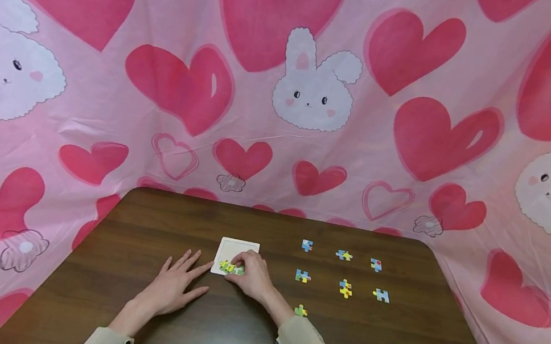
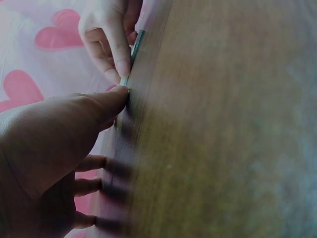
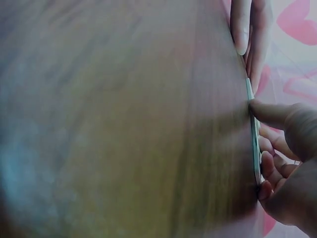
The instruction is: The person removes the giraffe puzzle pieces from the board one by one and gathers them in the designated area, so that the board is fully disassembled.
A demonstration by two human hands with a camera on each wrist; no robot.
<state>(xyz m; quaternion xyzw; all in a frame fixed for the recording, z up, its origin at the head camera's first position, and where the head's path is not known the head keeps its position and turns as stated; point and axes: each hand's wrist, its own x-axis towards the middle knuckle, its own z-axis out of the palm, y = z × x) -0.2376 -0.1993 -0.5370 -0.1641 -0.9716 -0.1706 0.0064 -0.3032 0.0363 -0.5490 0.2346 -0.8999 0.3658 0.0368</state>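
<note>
A small white square puzzle tray [image 1: 240, 246] lies on the table, with yellow and green jigsaw pieces [image 1: 225, 266] along its near edge. My right hand [image 1: 254, 277] is over the tray's near right part, thumb and fingers curled about a puzzle piece [image 1: 239, 270] that they partly hide. In the right wrist view the thumb [image 3: 270, 113] meets the tray's thin edge [image 3: 256, 148]. My left hand [image 1: 169, 287] lies with fingers spread on the table, its index fingertip touching the tray's left edge.
Loose jigsaw pieces are spread in rough rows right of the tray, among them a blue one [image 1: 307, 246], a yellow one [image 1: 345, 288] and a green one [image 1: 301, 310]. The brown wooden table [image 1: 187, 218] ends against a pink heart-patterned cloth [image 1: 251, 203].
</note>
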